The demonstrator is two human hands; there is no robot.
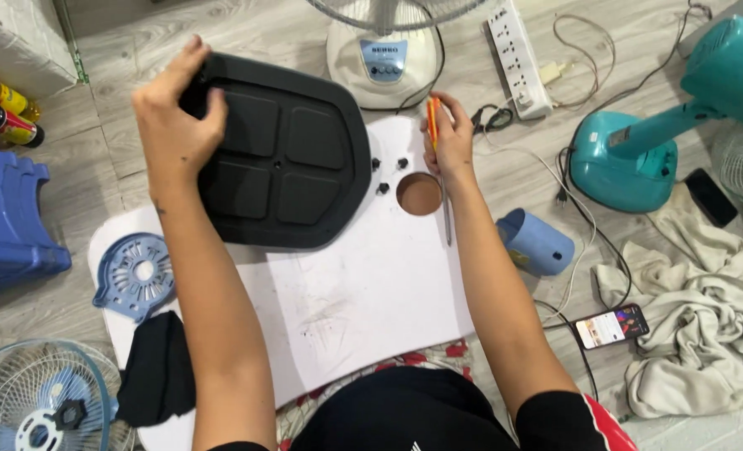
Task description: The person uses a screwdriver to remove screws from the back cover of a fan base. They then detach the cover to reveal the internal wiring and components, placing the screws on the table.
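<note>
Left hand [175,125] gripping black ribbed fan base plate [284,154], right hand [451,138] clasping orange-handled screwdriver [438,167]

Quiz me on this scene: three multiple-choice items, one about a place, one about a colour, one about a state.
1. Where is the round hole in the white board?
A. beside the right hand
B. under the phone
C. by the blue stool

2. What colour is the screwdriver handle?
A. green
B. orange
C. white

3. How is the black panel held?
A. lying untouched
B. gripped by the left hand
C. hanging on a wall

Answers: 1 A, hole lies just below the right hand. 2 B, orange shows above the fingers. 3 B, left hand clasps its corner.
</note>
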